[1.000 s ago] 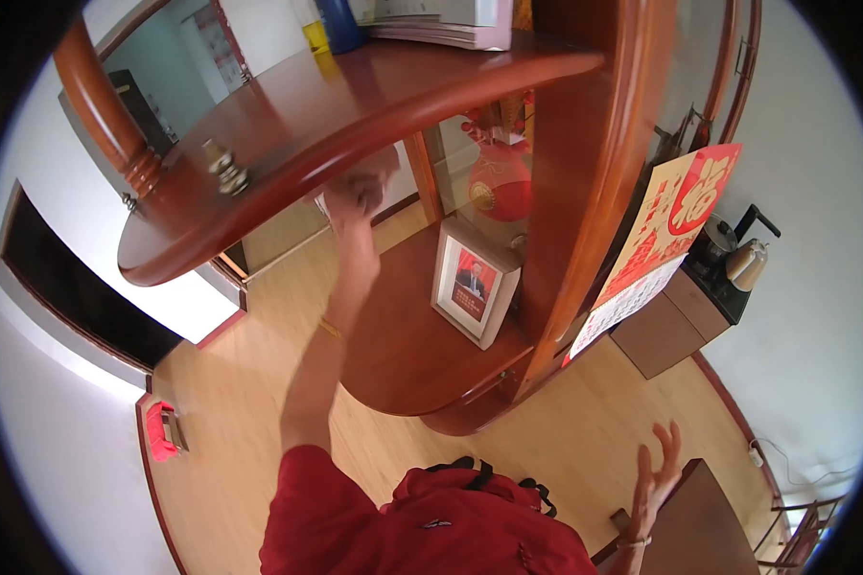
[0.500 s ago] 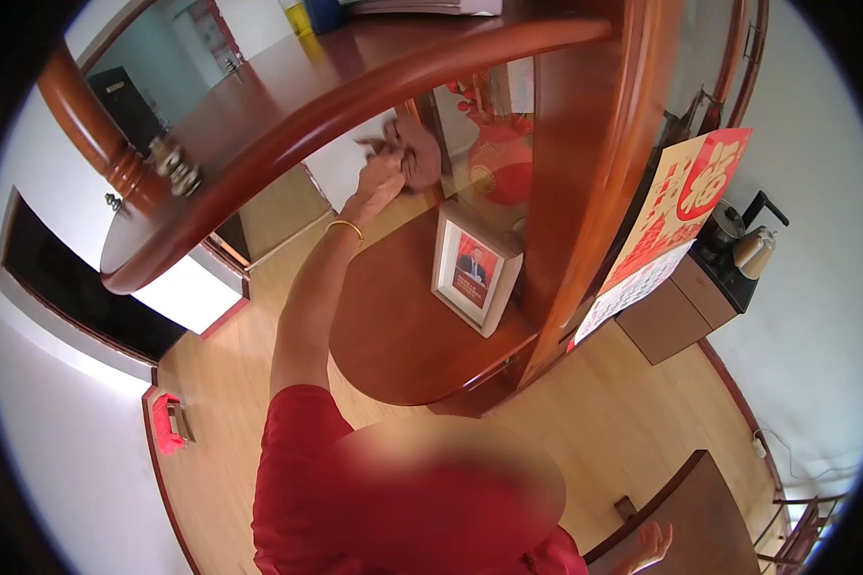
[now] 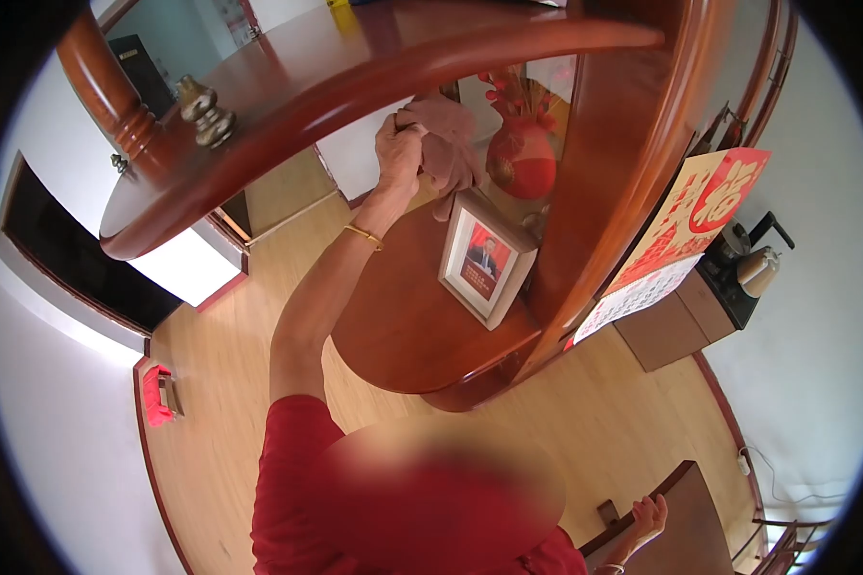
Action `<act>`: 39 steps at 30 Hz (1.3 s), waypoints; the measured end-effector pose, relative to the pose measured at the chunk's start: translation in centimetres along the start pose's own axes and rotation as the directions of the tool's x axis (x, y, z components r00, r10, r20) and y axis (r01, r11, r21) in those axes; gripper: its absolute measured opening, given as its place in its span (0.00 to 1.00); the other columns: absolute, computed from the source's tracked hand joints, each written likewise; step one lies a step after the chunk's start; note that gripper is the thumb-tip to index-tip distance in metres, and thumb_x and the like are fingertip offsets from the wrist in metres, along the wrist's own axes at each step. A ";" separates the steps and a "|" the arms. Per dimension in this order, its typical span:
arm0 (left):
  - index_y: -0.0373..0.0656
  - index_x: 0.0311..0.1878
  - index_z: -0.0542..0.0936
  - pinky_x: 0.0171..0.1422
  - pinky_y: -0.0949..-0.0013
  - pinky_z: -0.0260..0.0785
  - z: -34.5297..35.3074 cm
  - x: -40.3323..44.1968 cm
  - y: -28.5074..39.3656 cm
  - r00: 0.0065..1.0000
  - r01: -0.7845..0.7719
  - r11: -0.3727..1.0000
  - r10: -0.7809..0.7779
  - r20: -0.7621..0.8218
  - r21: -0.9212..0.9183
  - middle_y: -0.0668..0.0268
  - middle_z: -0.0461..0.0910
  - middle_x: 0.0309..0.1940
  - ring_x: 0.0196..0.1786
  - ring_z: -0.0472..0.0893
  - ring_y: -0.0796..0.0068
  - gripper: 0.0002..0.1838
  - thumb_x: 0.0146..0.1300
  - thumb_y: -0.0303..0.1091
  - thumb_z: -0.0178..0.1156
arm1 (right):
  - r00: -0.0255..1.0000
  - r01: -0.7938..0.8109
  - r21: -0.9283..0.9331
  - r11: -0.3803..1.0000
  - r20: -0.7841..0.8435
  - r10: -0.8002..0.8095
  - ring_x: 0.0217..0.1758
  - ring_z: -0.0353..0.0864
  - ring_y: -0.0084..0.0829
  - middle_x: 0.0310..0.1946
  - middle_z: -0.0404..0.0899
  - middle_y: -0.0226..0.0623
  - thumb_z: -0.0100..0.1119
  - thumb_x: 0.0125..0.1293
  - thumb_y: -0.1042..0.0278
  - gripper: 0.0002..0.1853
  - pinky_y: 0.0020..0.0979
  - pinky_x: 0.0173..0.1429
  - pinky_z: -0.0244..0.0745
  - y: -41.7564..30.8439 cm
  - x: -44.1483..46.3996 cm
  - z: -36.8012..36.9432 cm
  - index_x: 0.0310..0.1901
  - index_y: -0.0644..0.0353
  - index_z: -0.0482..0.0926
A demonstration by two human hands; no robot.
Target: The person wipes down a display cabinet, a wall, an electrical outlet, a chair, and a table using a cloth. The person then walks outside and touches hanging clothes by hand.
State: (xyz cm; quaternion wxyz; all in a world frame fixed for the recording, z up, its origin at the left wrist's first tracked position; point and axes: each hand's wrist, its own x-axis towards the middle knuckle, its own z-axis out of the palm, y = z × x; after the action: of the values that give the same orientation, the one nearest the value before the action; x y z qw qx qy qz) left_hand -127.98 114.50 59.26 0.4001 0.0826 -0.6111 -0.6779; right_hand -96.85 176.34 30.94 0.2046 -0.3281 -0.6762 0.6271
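My left hand, on the arm with a gold bangle, is closed round a crumpled brownish-pink cloth under the curved upper shelf. The cloth's lower end hangs by the top corner of a framed picture, which stands tilted on the rounded lower shelf; whether they touch I cannot tell. Behind the cloth is a red round vase with red sprigs. Low on the right, my right hand is held with fingers apart and slightly curled, holding nothing, near a brown tabletop.
A turned wooden post and a metallic ornament are at the upper shelf's left end. A red-and-gold calendar hangs on the cabinet's right side. Beyond it, a kettle sits on a small brown cabinet.
My left hand has moved slightly right with the cloth, which now hangs lower, by the picture's corner. My right hand has risen a little. The view has shifted slightly.
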 end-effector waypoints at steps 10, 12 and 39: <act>0.35 0.53 0.70 0.59 0.71 0.62 4.7 -6.3 6.3 0.884 -0.462 0.868 0.468 0.011 0.184 0.62 0.72 0.46 0.51 0.71 0.72 0.18 0.59 0.23 0.57 | 0.996 0.073 -0.158 0.985 0.066 -0.063 0.26 0.76 0.23 0.29 0.80 0.35 0.56 0.59 0.72 0.14 0.24 0.34 0.73 -2.7 -0.6 1.7 0.45 0.68 0.78; 0.35 0.54 0.69 0.62 0.69 0.59 5.8 -9.2 6.1 0.873 -0.488 0.862 0.482 0.074 0.136 0.61 0.69 0.51 0.55 0.68 0.70 0.19 0.60 0.24 0.58 | 0.998 0.063 -0.172 0.983 0.032 -0.058 0.26 0.76 0.23 0.28 0.80 0.34 0.57 0.58 0.71 0.13 0.24 0.34 0.72 -3.0 -0.9 1.7 0.44 0.68 0.78; 0.37 0.40 0.72 0.38 0.52 0.71 18.6 -24.0 -3.2 0.099 -0.829 0.540 -0.112 0.989 0.144 0.49 0.73 0.37 0.39 0.77 0.45 0.12 0.51 0.19 0.48 | 0.949 0.116 -0.861 0.495 -0.051 -0.312 0.67 0.57 0.55 0.63 0.63 0.52 0.58 0.59 0.68 0.25 0.51 0.68 0.56 12.3 2.6 -11.7 0.58 0.63 0.67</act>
State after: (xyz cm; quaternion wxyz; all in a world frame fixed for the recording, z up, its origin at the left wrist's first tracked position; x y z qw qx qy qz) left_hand -124.56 143.90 51.80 0.0416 -0.3788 -0.9154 -0.1294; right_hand -88.32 186.46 20.05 0.1621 -0.3601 -0.9062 0.1511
